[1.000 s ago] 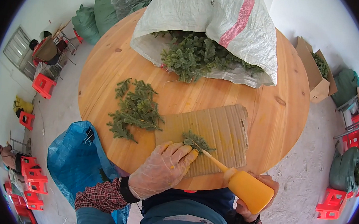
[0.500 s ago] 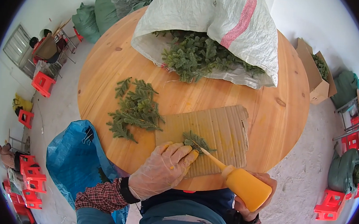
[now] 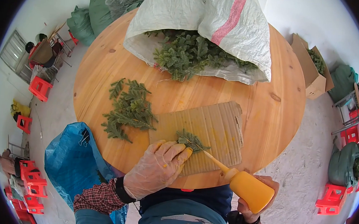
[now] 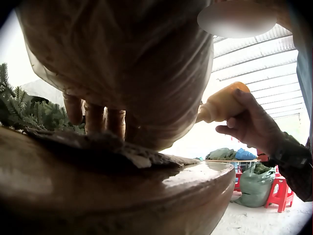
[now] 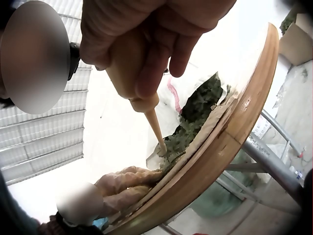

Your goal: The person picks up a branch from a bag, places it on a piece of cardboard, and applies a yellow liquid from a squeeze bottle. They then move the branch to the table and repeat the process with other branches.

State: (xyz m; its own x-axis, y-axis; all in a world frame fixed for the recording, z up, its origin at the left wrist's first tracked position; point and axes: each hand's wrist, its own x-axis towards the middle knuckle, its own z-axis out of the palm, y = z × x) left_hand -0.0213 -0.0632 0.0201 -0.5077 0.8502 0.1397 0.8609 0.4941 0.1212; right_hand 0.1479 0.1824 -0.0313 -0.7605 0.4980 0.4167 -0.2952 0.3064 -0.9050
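A small fir sprig [image 3: 189, 139] lies on a corrugated cardboard piece [image 3: 224, 127] marked with yellow smears. My left hand [image 3: 155, 170], in a clear glove with yellow-stained fingertips, pinches the sprig's near side against the cardboard. My bare right hand [image 3: 271, 185] grips a yellow squeeze bottle [image 3: 249, 192], tilted with its long thin nozzle [image 3: 214, 161] reaching down to the sprig's right end. In the right wrist view the bottle's nozzle [image 5: 155, 131] points down close to the gloved fingers [image 5: 128, 182].
Loose fir sprigs [image 3: 130, 108] lie left of the cardboard on the round wooden table [image 3: 266, 118]. A white woven sack [image 3: 174, 11] spills fir branches [image 3: 183, 56] at the back. A blue bag [image 3: 66, 158] hangs by the left edge. Red stools [image 3: 331, 197] stand around.
The nozzle tip has slid from the sprig's middle to its right end. My left hand keeps its place on the sprig. The whole head view has shifted slightly.
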